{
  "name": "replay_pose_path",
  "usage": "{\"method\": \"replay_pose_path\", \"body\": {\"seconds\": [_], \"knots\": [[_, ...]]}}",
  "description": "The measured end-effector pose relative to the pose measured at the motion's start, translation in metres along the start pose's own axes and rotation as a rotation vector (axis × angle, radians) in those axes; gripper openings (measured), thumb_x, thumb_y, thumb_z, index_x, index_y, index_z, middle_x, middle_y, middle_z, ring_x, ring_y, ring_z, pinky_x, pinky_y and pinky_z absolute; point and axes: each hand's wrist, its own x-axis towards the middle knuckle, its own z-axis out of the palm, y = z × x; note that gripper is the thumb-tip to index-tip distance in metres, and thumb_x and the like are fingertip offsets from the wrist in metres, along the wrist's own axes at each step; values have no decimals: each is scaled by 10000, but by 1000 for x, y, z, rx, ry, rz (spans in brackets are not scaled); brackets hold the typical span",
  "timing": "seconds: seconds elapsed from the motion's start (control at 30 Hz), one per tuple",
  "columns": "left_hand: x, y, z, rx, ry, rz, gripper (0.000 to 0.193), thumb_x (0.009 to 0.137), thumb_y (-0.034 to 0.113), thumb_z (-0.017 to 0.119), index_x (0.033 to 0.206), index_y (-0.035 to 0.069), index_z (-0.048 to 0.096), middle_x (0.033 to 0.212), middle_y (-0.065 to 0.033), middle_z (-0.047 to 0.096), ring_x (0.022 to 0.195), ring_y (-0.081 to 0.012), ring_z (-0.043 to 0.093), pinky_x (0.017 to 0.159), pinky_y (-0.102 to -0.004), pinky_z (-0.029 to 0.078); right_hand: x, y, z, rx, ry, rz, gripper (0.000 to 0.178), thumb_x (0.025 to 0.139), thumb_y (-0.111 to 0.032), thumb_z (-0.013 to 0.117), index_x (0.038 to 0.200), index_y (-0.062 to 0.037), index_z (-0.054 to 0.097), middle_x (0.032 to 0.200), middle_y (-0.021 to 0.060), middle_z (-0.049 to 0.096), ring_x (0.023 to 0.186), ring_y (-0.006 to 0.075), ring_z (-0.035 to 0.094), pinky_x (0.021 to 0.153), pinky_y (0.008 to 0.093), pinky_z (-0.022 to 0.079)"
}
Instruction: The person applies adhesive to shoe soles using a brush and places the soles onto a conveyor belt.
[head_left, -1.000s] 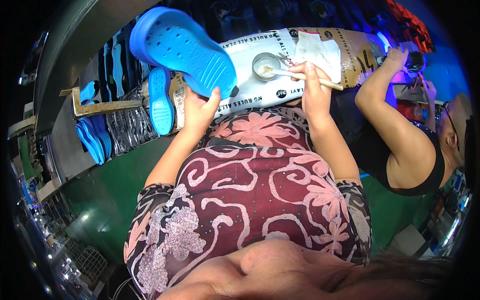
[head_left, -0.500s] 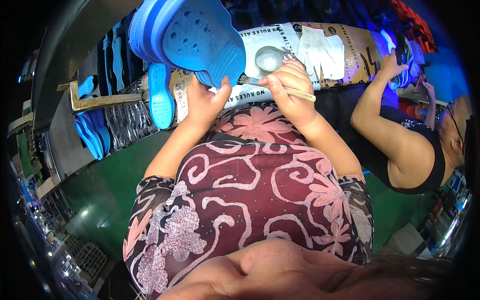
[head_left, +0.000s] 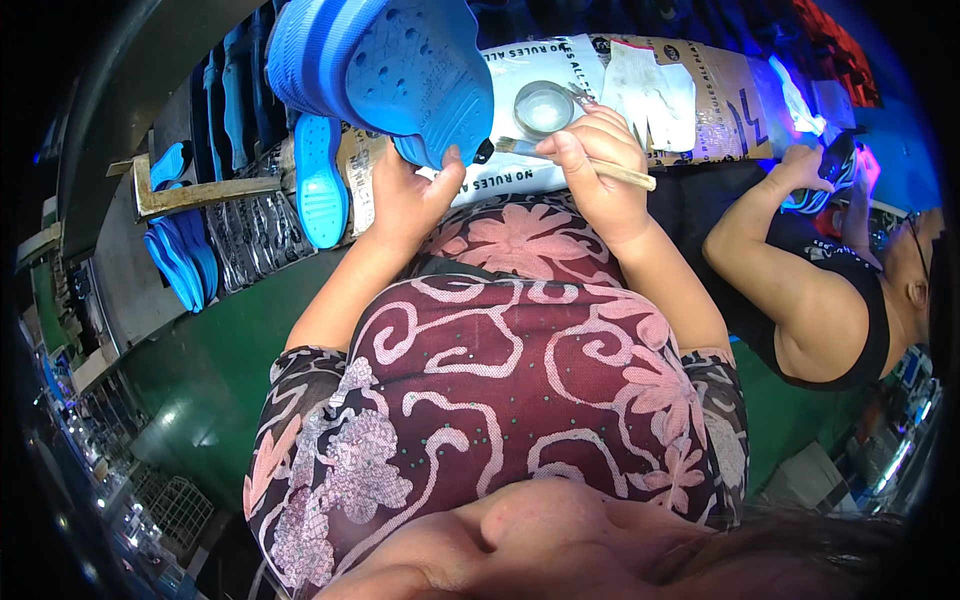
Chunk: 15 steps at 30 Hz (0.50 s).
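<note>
Presently, left hand [head_left: 415, 200]: grasping the near end of the blue clog [head_left: 410, 75], thumb on its right side
Blue clog: held up left of the round dish [head_left: 545, 108], ridged edge to the left, small black piece [head_left: 483, 152] at its near right tip
Right hand [head_left: 605, 175]: clasping a brush [head_left: 525, 148]
Brush: bristles pointing left, just beside the black piece; contact, from where I stand, cannot be told
Round dish: on the white sheet [head_left: 515, 182], beyond the right hand
Blue sole [head_left: 321, 195]: lying left of the left hand

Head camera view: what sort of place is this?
Probably a footwear workshop: the left hand holds a blue shoe sole, the right hand a paintbrush, and more blue soles lie at left.
</note>
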Motion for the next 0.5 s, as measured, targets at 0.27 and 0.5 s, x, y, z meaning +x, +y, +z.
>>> {"method": "replay_pose_path", "body": {"seconds": [0.27,0.5], "knots": [[-3,-4,4,61,-19,-13,361,698,59,651,1022,-9,506,824,-149,634,741,-249,644,668,-311,487,-1,-1,11,-3,-35,-63,225,838,-178,555,664,-63,641,619,61,581,605,225,540,763,349,399],[1,6,3,61,-13,64,335,680,21,651,991,-9,532,833,-139,633,734,-226,638,664,-299,485,-4,1,8,37,28,-49,204,791,-197,613,631,-71,623,582,35,560,579,220,523,758,356,407]]}}
